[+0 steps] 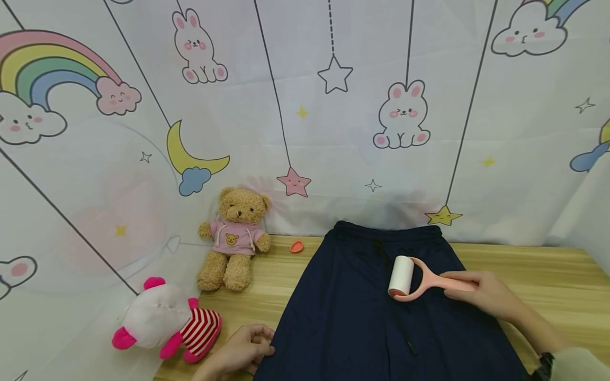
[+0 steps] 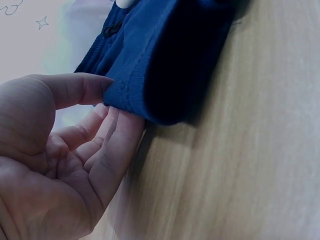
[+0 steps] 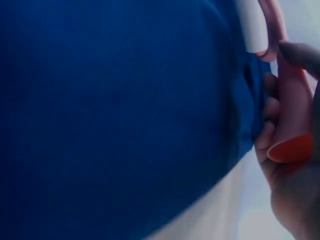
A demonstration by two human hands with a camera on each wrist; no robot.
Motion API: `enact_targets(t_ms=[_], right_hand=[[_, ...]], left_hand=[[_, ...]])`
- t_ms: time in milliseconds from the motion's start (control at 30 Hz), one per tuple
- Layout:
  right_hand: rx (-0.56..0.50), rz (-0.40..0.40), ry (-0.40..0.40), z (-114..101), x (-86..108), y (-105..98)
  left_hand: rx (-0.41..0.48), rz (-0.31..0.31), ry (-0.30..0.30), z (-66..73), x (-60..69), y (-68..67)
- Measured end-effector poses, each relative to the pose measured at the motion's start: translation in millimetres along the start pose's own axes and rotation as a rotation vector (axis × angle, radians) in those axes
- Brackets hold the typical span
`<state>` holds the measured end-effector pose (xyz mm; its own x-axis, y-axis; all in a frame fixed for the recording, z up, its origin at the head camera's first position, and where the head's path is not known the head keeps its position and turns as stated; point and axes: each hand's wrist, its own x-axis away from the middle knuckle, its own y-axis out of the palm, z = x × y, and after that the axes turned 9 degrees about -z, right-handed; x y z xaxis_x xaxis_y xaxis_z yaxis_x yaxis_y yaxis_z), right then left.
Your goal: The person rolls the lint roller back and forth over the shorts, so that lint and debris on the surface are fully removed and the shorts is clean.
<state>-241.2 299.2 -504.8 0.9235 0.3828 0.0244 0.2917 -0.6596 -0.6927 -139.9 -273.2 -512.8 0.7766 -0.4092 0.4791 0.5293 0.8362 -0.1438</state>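
Navy drawstring shorts (image 1: 343, 307) lie spread on the wooden table, waistband towards the wall. My right hand (image 1: 486, 293) grips the pink handle of a lint roller (image 1: 401, 276), whose white roll is over the front of the shorts below the waistband; the right wrist view shows the fingers wrapped round that handle (image 3: 292, 105). At the left edge of the shorts, my left hand (image 1: 245, 346) pinches the fabric. The left wrist view shows its thumb above and fingers below the folded cloth edge (image 2: 127, 92). A black drawstring (image 1: 407, 336) hangs down the middle of the shorts.
A teddy bear (image 1: 238, 238) in a pink hoodie sits against the wall at the back left. In front of it lies a white and pink plush toy (image 1: 164, 320) with striped clothing. A small orange oval piece (image 1: 296, 247) rests on the table (image 1: 538, 270) near the bear.
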Motion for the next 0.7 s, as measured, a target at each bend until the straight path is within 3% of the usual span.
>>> enact_targets(t_ms=[433,700], right_hand=[[0.072,0.007,-0.031,-17,-13.0,7],[0.009,0.025,-0.052,-24,-7.8,3]], left_hand=[[0.009,-0.007,0.011,0.5,0.0,-0.2],[-0.002,-0.005,0.000,-0.8,-0.8,-0.7]])
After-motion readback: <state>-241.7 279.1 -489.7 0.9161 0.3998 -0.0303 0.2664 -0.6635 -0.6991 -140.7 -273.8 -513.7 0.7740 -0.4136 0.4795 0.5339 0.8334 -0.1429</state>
